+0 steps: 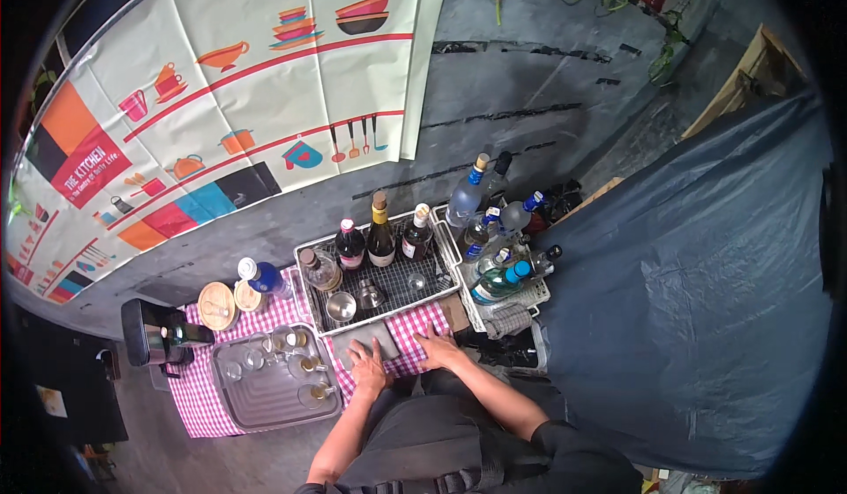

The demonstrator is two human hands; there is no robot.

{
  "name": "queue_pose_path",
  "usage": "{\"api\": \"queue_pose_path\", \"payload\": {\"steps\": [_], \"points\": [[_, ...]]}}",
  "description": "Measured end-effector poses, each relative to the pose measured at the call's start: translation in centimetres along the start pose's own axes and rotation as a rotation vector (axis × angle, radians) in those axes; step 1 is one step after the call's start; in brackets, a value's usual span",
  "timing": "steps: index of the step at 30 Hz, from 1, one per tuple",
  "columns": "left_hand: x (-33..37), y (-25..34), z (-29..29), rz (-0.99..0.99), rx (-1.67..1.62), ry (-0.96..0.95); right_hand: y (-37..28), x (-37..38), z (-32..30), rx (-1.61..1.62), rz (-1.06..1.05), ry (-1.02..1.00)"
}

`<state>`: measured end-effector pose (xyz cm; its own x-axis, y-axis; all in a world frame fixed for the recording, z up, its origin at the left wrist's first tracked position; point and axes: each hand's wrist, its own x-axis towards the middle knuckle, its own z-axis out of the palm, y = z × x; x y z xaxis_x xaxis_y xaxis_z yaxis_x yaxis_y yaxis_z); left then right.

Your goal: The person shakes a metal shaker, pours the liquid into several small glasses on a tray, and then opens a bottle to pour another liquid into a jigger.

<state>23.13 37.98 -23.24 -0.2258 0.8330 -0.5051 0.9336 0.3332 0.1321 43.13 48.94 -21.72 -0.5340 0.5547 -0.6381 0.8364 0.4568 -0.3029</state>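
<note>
My left hand (369,370) rests with fingers spread on a folded grey cloth (381,335) at the table's front edge. To its right, my right hand (438,350) lies flat on the pink-and-white checkered tablecloth (411,325), fingers apart and holding nothing. Just beyond both hands stands a white-rimmed wire-mesh tray (397,310). In it are a steel cup (341,306), a cocktail shaker part (370,294), a small clear glass (416,280) and several bottles, among them a dark one with a yellow neck (381,234).
Left of my hands, a grey tray (265,410) carries several glass cups. Behind it are wooden-lidded jars (217,307) and a blue bottle (263,276); a black appliance (154,331) stands farther left. Right, a white basket (528,297) holds several bottles beside a dark plastic sheet (679,291).
</note>
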Motion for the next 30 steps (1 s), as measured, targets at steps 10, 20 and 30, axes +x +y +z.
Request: {"api": "queue_pose_path", "payload": {"steps": [10,20,30], "points": [[0.4,-0.3,-0.2,0.038,0.024,-0.036,-0.5,-1.3,-0.3,0.108,0.032,0.117],[0.2,-0.9,0.3,0.046,-0.028,0.003,0.6,-11.7,-8.5,0.56,0.284,1.28],[0.1,1.7,-1.7,0.03,-0.196,0.2,9.2,-11.7,-15.4,0.56,0.368,1.122]]}}
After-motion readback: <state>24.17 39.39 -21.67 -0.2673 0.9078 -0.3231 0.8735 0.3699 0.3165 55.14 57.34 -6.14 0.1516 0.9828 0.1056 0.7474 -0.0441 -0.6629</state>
